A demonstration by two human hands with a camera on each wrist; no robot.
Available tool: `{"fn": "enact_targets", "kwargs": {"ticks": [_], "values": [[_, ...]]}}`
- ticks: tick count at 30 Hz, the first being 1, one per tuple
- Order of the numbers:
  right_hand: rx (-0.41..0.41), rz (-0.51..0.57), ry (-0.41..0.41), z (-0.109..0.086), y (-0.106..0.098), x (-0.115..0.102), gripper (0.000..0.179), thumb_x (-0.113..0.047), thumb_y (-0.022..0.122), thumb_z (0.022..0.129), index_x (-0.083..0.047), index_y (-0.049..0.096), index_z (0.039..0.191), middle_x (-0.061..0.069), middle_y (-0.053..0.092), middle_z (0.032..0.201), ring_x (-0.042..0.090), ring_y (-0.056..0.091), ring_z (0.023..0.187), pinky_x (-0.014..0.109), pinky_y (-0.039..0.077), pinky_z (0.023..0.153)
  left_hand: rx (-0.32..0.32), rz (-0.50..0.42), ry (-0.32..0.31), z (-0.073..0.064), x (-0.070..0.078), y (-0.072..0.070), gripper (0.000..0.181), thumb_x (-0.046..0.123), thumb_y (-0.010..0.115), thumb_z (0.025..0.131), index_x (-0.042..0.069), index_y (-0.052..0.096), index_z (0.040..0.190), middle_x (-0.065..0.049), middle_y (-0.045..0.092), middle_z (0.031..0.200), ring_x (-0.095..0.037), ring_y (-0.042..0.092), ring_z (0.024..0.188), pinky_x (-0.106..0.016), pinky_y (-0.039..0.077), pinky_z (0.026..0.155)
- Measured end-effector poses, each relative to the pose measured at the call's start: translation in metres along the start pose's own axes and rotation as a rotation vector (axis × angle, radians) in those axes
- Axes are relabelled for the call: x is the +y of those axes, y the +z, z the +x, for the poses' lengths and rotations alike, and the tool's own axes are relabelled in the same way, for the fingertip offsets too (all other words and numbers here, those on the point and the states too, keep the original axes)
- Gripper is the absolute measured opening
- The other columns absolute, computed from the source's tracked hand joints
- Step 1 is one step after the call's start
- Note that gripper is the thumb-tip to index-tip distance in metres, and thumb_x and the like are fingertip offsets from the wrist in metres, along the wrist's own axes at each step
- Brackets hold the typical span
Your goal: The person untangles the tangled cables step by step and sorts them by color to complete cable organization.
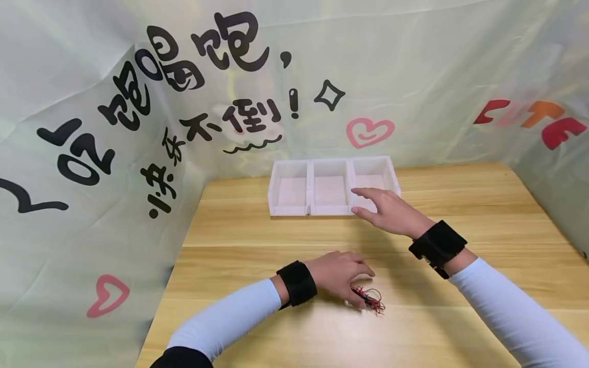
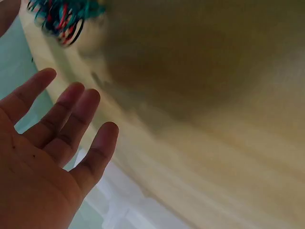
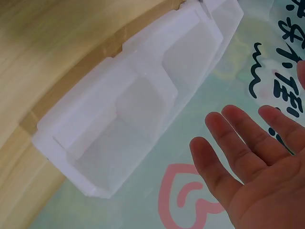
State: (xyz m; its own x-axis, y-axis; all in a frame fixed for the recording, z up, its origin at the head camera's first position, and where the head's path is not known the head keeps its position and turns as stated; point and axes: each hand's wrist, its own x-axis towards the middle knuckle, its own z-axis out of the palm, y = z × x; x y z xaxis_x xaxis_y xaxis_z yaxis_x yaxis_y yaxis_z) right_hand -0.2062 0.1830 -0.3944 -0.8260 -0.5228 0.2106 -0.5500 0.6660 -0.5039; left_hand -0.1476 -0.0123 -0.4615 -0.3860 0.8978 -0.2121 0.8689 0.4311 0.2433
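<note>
A small tangle of thin wires, red and dark, lies on the wooden table. In the left wrist view the wires also look green and are blurred. My left hand is just beside and above them, fingers spread and slightly bent, with nothing gripped. Its palm side faces the left wrist camera. Farther back, my right hand hovers in front of the right compartment of a white three-compartment bin, partly covering it. The right hand has relaxed, empty fingers.
The bin stands near the back edge of the wooden table, its visible compartments showing bare floors. Pale fabric walls with black lettering and pink hearts enclose the table at the back and sides.
</note>
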Motion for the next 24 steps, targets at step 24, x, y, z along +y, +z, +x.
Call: {"fn": "enact_targets", "kwargs": {"ticks": [24], "values": [[0.004, 0.14, -0.024, -0.012, 0.001, -0.007, 0.034, -0.038, 0.054, 0.094, -0.014, 0.06, 0.118, -0.005, 0.065, 0.101, 0.008, 0.056, 0.091, 0.04, 0.052, 0.075, 0.302, -0.255, -0.032, -0.006, -0.021, -0.024, 0.017, 0.034, 0.047, 0.095, 0.023, 0.057, 0.087, 0.01, 0.053, 0.083, 0.0, 0.047, 0.072, -0.017, 0.041, 0.064]]}}
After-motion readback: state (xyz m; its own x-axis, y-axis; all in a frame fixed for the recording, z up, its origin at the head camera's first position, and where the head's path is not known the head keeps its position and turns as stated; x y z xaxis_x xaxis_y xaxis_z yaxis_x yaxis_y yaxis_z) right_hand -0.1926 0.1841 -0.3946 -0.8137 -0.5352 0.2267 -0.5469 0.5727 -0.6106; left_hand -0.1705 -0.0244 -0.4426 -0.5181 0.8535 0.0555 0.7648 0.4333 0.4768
